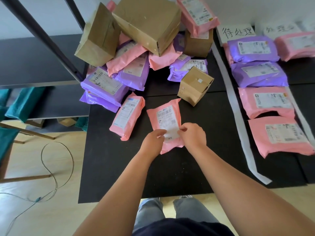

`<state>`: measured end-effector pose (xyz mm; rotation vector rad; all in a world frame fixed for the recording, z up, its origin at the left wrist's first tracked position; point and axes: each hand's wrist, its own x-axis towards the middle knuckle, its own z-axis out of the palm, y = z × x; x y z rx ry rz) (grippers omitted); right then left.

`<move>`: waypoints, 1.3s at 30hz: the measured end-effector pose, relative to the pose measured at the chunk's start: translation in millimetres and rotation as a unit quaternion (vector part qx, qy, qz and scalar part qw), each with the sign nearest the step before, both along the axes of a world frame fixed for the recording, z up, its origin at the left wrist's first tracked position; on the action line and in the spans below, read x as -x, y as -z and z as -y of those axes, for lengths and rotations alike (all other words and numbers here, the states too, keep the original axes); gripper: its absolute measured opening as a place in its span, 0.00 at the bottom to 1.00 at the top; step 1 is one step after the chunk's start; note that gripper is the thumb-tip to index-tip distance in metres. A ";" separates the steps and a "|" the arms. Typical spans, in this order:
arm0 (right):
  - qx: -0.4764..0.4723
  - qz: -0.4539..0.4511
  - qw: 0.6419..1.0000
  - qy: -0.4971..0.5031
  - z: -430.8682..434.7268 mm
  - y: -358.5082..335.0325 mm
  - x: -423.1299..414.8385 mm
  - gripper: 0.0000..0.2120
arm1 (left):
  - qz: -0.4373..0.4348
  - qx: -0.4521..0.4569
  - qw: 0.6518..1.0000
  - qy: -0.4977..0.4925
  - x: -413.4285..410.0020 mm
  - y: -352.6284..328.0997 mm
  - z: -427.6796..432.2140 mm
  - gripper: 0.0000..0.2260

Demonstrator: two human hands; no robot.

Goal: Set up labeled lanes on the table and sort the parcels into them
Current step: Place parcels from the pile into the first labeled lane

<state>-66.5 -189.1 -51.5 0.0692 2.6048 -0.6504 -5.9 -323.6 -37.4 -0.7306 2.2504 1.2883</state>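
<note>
Pink parcel (163,114) (label up), near end pinched by left grip (153,140) and right grip (193,135).

**Pink, purple and brown on black**

The table (170,176) is matt black, crossed by a pale grey-white strip (237,116). Left of the strip are the nearest pink mailer (151,116), another pink mailer (127,116), purple mailers (102,82) and brown boxes (146,23). Right of the strip are two purple parcels (254,50), then pink parcels (265,103). The labels (167,120) are white with black print. The sign (237,33) at the strip's far end is white with black handwriting.
</note>
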 end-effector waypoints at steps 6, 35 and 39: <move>0.077 -0.057 0.994 0.045 -18.6 -32.3 -7.3 0.07 | -0.062 -0.018 0.986 -0.155 7.1 -29.5 8.6 0.11; 0.397 -0.211 0.884 0.130 -75.6 -208.7 1.2 0.03 | -0.350 -0.192 0.892 -0.212 54.0 -213.5 -38.4 0.02; 0.403 -0.250 0.859 0.194 -79.5 -231.0 5.7 0.09 | -0.364 -0.252 0.883 -0.159 48.2 -227.5 -40.8 0.02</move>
